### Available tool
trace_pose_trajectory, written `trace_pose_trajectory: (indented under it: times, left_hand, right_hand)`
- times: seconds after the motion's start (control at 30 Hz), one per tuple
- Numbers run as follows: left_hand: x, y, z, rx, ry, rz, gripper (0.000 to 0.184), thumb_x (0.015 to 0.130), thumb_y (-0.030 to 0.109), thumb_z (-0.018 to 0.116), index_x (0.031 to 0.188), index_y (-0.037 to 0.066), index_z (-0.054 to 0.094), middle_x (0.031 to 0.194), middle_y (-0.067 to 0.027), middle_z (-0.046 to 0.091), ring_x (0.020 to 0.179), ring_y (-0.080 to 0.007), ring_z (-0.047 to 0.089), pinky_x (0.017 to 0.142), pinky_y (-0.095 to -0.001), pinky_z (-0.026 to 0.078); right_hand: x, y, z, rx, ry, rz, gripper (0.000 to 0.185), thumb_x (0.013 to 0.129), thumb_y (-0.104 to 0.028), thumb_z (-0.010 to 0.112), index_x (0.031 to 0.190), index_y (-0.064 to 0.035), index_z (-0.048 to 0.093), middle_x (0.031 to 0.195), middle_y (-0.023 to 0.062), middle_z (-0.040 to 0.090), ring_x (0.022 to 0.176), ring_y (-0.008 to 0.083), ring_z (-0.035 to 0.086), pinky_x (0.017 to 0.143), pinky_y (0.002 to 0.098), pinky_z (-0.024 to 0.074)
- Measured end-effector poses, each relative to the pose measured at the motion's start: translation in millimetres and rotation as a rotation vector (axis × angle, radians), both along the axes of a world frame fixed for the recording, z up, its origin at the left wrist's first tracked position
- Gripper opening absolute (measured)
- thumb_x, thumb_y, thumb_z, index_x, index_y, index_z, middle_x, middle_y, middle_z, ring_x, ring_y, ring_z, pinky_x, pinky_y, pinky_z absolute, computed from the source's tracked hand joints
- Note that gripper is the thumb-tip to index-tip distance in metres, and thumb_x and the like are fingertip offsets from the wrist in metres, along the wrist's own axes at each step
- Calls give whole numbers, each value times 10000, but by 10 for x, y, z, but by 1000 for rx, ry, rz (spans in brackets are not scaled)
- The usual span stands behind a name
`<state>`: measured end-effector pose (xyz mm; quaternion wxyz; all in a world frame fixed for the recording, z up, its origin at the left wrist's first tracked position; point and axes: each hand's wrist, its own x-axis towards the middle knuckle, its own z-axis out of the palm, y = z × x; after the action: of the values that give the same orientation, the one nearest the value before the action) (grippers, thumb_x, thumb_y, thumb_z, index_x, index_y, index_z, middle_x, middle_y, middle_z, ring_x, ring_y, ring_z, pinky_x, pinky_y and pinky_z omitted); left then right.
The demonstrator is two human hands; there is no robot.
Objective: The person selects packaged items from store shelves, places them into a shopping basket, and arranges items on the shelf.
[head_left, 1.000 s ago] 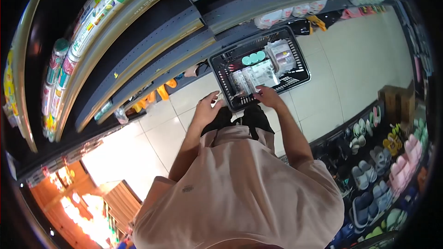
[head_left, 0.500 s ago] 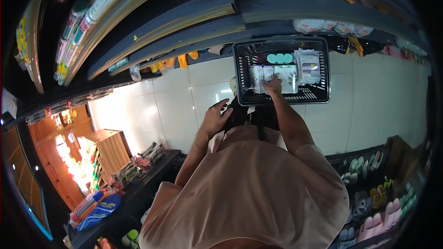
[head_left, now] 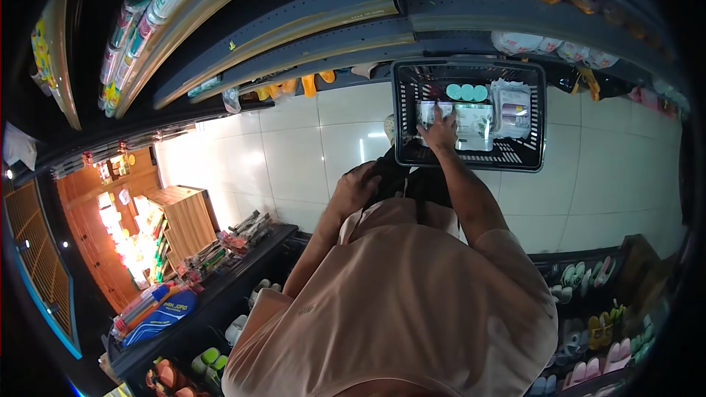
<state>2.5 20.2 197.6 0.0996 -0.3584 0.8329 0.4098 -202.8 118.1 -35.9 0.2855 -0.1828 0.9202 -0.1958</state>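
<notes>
A black plastic basket (head_left: pixel 471 63) stands on the tiled floor below the shelves. My right hand (head_left: pixel 441 132) reaches over its near rim, with fingers apart and touching a white package (head_left: pixel 426 113) at the basket's left side. Beside it lies a clear-wrapped white pack (head_left: pixel 475 129). Three pale green round items (head_left: pixel 467 93) stand in a row behind, and a plastic-wrapped bundle (head_left: pixel 512 110) fills the right side. My left hand (head_left: pixel 357 185) is over my dark-clothed leg, left of the basket, fingers loosely bent and partly in shadow; whether it holds anything is unclear.
Dark shelves (head_left: pixel 316 22) curve across the top, with rolled packages (head_left: pixel 143 33) at the left and bagged goods (head_left: pixel 548 45) at the right. Slippers (head_left: pixel 588 367) fill a rack at the lower right. A wooden box (head_left: pixel 185 224) stands at the left.
The view has turned, and the basket appears further right. My right hand has moved from the basket's near edge onto the white package inside. My left hand has drawn back towards my leg.
</notes>
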Motion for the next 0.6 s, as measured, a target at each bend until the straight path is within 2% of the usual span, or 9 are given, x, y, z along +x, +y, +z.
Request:
trace_pose_trajectory:
  times: [0.1,0.23,0.33,0.5,0.6]
  left_hand:
    - [25,-75,-1,-6,-3,-25,433,904,193,696,1283,10,593,1114,-234,691,1025,-341,694,852,-410,567]
    - [112,-160,-22,-3,-24,-30,431,905,190,695,1281,6,593,1121,-235,688,1031,-338,693,848,-402,570]
    - [189,-214,-43,8,23,-2,427,896,208,693,1260,2,604,1066,-239,696,994,-363,696,835,-414,561]
    - [365,-298,-60,-23,8,28,440,898,234,685,1269,10,608,1086,-253,690,1014,-375,691,868,-413,557]
    - [398,-354,-34,-25,12,44,447,904,250,679,1278,16,606,1110,-258,684,1036,-378,685,888,-413,554]
  right_hand:
    - [-38,-199,73,120,-76,-93,868,746,-515,802,1468,-239,406,1544,307,193,1330,530,378,965,647,453]
    - [-8,-339,68,330,-107,-38,837,726,-557,801,1418,-218,475,1586,263,102,1383,477,300,981,640,432]
    - [60,-341,49,365,-62,-7,828,719,-542,810,1408,-219,483,1596,241,89,1387,469,288,991,630,428]
    - [143,-335,-14,277,31,-82,755,708,-456,829,1345,-172,540,1530,240,243,1356,476,344,973,614,460]
    - [94,-248,-11,198,3,-104,746,696,-439,827,1330,-156,554,1517,238,261,1338,490,365,972,590,474]
